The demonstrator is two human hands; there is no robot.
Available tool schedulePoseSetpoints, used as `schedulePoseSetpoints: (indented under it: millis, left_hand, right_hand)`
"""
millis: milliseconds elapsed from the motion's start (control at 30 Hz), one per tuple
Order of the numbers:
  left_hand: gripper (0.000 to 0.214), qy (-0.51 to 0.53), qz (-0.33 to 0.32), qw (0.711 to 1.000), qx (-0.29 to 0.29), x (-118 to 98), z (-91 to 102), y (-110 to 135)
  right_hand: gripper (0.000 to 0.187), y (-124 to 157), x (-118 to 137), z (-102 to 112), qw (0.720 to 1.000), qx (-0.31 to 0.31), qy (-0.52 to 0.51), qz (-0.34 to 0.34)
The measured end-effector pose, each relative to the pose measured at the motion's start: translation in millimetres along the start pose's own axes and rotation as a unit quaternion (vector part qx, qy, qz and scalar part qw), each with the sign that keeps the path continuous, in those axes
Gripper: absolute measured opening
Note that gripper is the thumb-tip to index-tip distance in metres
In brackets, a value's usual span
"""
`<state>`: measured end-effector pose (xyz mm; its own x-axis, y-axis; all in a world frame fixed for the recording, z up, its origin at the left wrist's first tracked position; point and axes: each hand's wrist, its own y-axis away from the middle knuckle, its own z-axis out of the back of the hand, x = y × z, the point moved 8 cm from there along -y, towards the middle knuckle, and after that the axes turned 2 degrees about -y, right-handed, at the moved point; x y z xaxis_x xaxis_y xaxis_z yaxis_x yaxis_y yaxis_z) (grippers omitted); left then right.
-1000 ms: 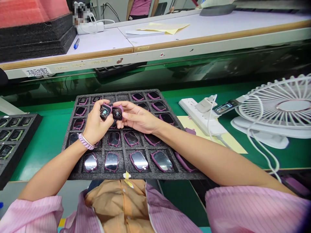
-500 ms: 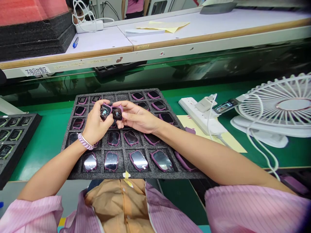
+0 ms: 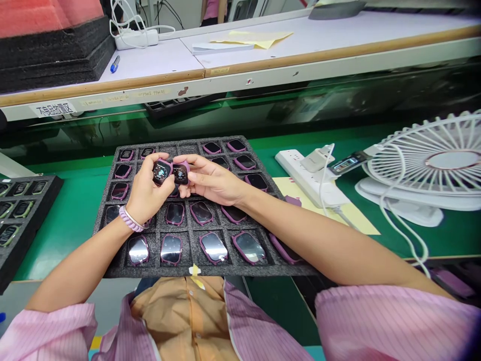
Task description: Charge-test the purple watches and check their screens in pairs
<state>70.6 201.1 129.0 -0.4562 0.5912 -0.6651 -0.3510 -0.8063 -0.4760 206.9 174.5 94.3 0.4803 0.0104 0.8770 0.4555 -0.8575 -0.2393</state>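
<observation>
My left hand (image 3: 146,193) is closed around a purple smartwatch case (image 3: 161,172) with its round dial lit. Close beside it, my right hand (image 3: 210,179) grips a second purple smartwatch case (image 3: 181,174), whose screen is also lit but dimmer. Both screens face up toward me, side by side; I cannot tell whether the cases touch. Under my hands lies a dark grey foam tray (image 3: 190,254) divided into compartments. Several purple-framed watch cases sit in it, such as a glossy one (image 3: 214,247) in the front row. My hands and forearms hide part of the tray.
On the right stand a white power strip (image 3: 300,168) on yellow paper, a white fan (image 3: 432,165) and its cable. Another foam tray (image 3: 37,220) with green-edged watches lies at left. A raised shelf (image 3: 158,86) runs across the back, carrying black foam (image 3: 56,55) and a blue pen (image 3: 114,64).
Both hands keep hold of the two watch cases, almost unmoved. The right-hand screen has tilted slightly. The whole view has shifted a little, and a person in the background appears farther right.
</observation>
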Motion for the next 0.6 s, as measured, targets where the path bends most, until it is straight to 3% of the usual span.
schedulePoseSetpoints:
  millis: [200,400,600]
  left_hand:
    - [0.041,-0.007,-0.012,1.000,-0.008,-0.8,0.0,0.0]
    - [0.043,0.021,-0.017,1.000,-0.013,-1.5,0.8,-0.1]
    - [0.039,0.046,0.034,0.998,0.011,4.8,-3.2,-0.8]
  right_hand:
    - [0.053,-0.7,-0.5,-0.9,0.999,0.032,-0.015,0.014]
    - [0.054,-0.1,0.3,-1.3,1.000,0.027,-0.012,0.011]
    - [0.050,0.1,-3.2,0.8,1.000,0.025,-0.018,-0.003]
